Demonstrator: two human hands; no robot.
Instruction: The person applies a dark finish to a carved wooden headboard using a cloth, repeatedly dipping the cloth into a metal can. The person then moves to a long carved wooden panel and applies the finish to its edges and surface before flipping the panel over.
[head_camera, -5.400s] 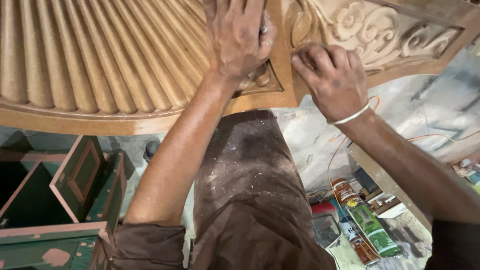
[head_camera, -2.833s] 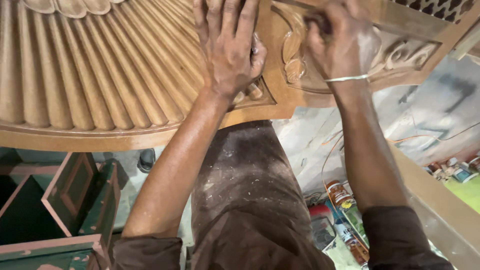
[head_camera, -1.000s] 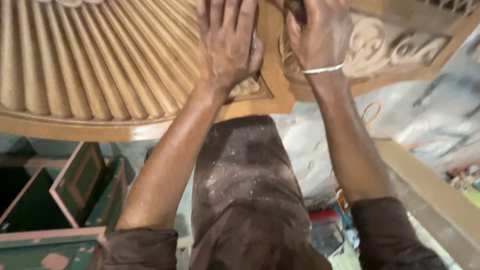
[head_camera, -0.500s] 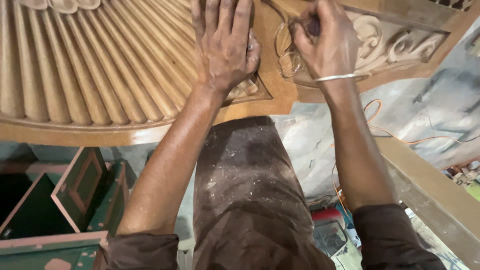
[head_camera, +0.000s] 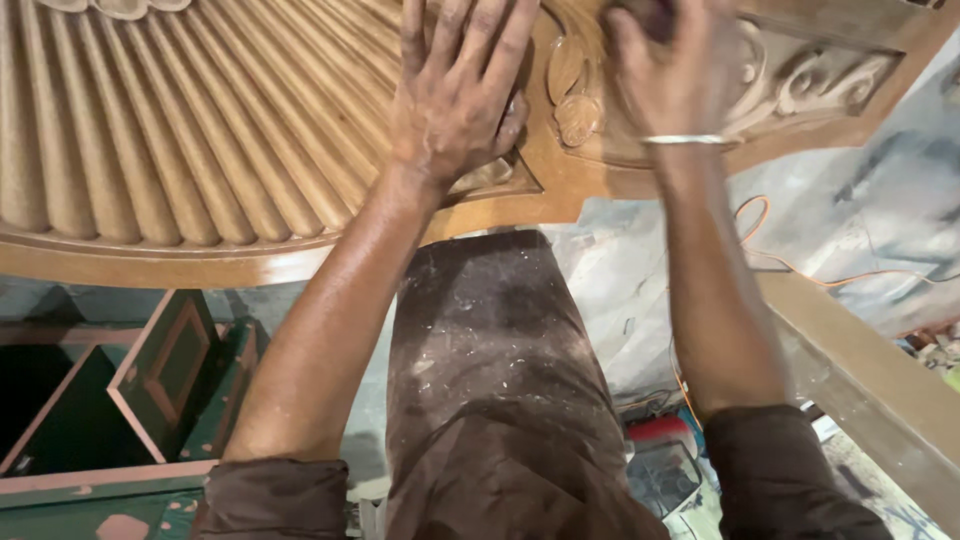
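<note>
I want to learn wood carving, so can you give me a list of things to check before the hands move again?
1. Left hand flat on the carved wooden panel, steadying it: ok.
2. Right hand on the scroll carving: ok.
3. What the right hand grips: cannot tell, blurred.
4. Orange cord away from both hands: ok.
5. Metal bangle sitting on the wrist, not snagging the carving: ok.

Left hand (head_camera: 455, 95) and right hand (head_camera: 675, 75) crowd the carved panel (head_camera: 180, 130) at 12 o'clock. Fluted surface is free toward 10. Green frames (head_camera: 110, 400) block 8; beam (head_camera: 870, 390) blocks 4.
</note>
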